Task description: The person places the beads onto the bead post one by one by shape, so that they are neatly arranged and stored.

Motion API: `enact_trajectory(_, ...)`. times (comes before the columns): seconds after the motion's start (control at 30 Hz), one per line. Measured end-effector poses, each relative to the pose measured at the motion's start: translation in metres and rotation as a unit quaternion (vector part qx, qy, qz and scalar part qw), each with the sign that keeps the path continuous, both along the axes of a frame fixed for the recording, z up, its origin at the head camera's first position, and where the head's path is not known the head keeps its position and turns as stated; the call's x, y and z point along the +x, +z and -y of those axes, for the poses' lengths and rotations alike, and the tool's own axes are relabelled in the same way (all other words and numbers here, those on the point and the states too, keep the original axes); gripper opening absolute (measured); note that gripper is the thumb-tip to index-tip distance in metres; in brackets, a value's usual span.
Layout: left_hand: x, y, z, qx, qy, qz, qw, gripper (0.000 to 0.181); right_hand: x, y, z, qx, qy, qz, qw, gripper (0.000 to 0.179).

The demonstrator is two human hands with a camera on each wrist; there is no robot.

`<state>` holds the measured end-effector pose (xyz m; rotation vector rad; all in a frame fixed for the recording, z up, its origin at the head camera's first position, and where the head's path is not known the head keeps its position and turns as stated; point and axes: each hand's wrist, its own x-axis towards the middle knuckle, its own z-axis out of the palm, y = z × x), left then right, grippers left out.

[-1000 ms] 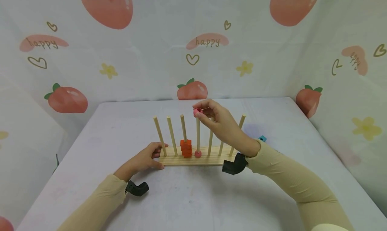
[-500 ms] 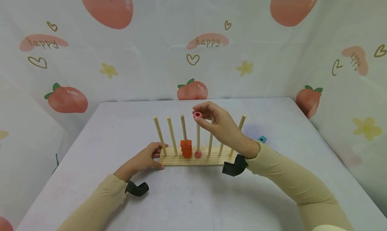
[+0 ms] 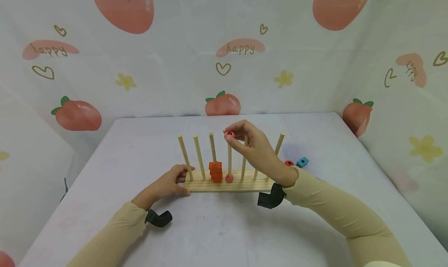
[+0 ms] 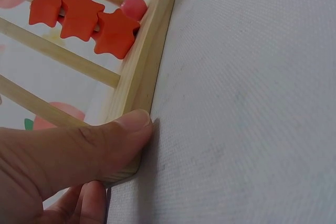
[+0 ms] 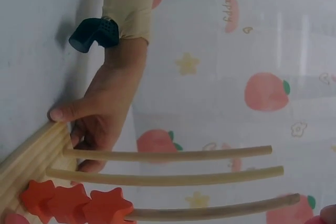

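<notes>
My right hand [image 3: 254, 146] pinches a pink bead [image 3: 229, 135] at the upper end of the fourth peg from the left; the bead's hole faces up. At that peg's foot sits another pink bead [image 3: 229, 178]. My left hand [image 3: 168, 183] grips the left end of the wooden peg board [image 3: 224, 187], its thumb on the front edge in the left wrist view and its fingers behind. Several orange star beads [image 4: 81, 17] are stacked on the third peg. In the right wrist view, the held bead shows only partly at the lower right corner.
Bare pegs [image 3: 185, 157] stand left of the stars, others to the right, partly behind my right hand. A blue block bead [image 3: 302, 162] and a red bead [image 3: 289, 163] lie on the white table [image 3: 224, 228], behind my right forearm.
My right hand has come down a little with the pink bead, which has tipped to show its hole more. The red bead has come into view. My left hand stays put.
</notes>
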<state>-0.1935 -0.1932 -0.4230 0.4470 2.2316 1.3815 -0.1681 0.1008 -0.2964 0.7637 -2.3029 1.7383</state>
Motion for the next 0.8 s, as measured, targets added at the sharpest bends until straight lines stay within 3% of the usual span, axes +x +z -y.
enact_trajectory(0.23, 0.001, 0.001, 0.0, -0.004, 0.002, 0.001, 1.0, 0.081, 0.002, -0.005, 0.0, 0.019, -0.001, 0.037, 0.9991, 0.023)
enact_trajectory(0.43, 0.001, 0.001, -0.001, -0.006, -0.002, -0.002, 1.0, 0.081, 0.003, -0.013, 0.002, -0.017, -0.006, 0.021, 0.9996, 0.021)
enact_trajectory(0.6, 0.001, 0.001, 0.0, -0.002, 0.0, 0.002, 1.0, 0.081, 0.004, -0.019, 0.004, -0.054, -0.001, 0.034, 0.9979, 0.022)
enact_trajectory(0.8, 0.001, 0.001, 0.0, 0.0, 0.0, -0.001, 1.0, 0.081, 0.003, -0.034, 0.005, -0.047, -0.016, 0.044, 0.9978, 0.018)
